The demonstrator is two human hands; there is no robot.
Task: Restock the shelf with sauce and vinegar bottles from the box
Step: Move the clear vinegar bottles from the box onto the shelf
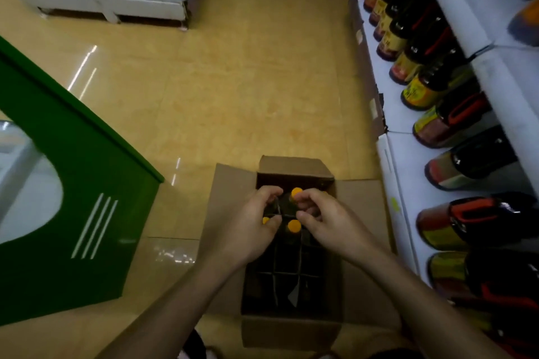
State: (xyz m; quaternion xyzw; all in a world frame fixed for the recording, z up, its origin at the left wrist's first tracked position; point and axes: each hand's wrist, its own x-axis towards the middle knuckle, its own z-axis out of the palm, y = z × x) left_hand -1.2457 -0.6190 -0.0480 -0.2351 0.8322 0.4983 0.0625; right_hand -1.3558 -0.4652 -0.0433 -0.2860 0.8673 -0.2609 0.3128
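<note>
Orange caps are the only bright thing down in that dark cardboard box point(230, 213), and both hands are in among them. The left hand point(256, 221) is curled, thumb and fingers pinching toward something dark between them, with one small orange cap point(265, 220) peeking out just at its thumb; whether it truly grips a bottle neck I cannot tell. The right hand point(323, 218) is half closed too, fingertips bent down beside the far cap point(296, 192), thumb hovering just past the near cap point(294, 225). It looks like a reach, not a firm hold yet.

The remaining bottles sit at the far end of the box, under the fingers; the divider cells point(291, 268) nearer the wrists look empty and dark. The shelf point(408, 160) runs well off to the right of the right hand, with dark sauce bottles point(472, 154) already lined up on it.

To do this well, I'd say: get each hand fully round a neck below the cap, not on the cap itself. Lift straight up so the bottle clears the cardboard dividers without dragging them. A glossy bottle may slip, so close firmly before pulling.
</note>
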